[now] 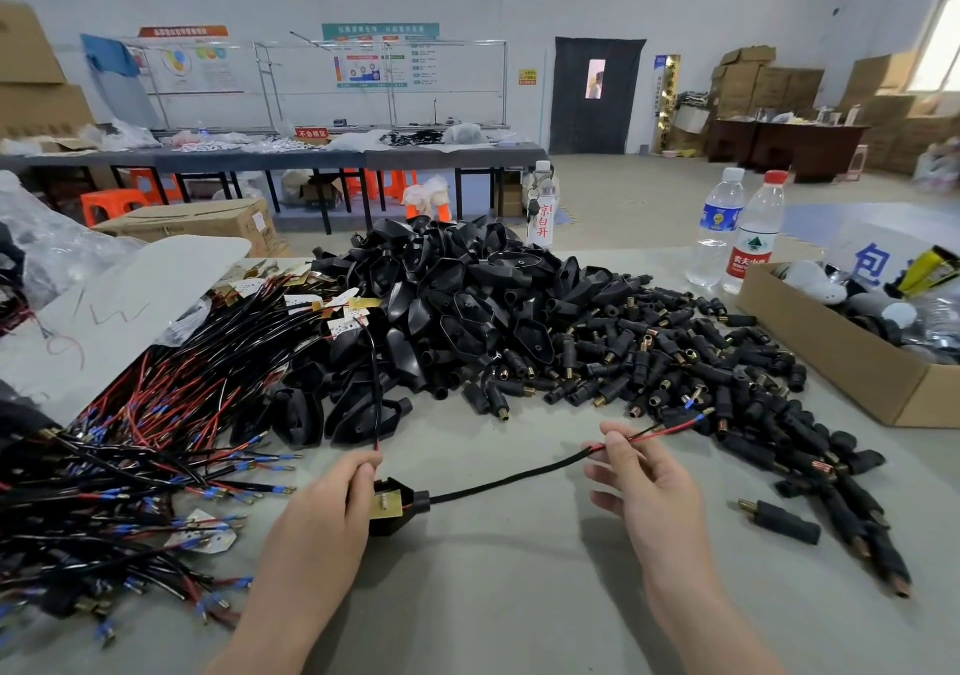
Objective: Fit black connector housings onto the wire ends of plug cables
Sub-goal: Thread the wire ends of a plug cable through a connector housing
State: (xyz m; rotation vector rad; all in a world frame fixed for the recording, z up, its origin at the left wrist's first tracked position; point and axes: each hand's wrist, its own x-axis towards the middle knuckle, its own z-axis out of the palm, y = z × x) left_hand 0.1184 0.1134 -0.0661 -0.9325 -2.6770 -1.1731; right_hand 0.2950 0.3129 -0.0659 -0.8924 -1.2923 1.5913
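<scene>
My left hand (pixel 332 503) grips a black housing (pixel 397 511) with a small brass board seated in it, low on the grey table. A black sleeved cable (pixel 511 477) runs from the housing's neck to my right hand (pixel 644 472), which pinches the cable's red and black wires (pixel 662 432) near their terminal ends. A second thin black wire (pixel 375 388) rises from my left hand toward the pile. A big heap of empty black housings (pixel 452 300) lies behind, and small black plug barrels with brass tips (pixel 691 362) spread to the right.
Bundles of red and black wires with blue terminals (pixel 156 456) cover the left of the table (pixel 498 601). An open cardboard box (pixel 852 352) stands at the right. Two water bottles (pixel 737 238) and a third bottle (pixel 541 207) stand at the far edge. One loose plug barrel (pixel 784 521) lies near my right hand.
</scene>
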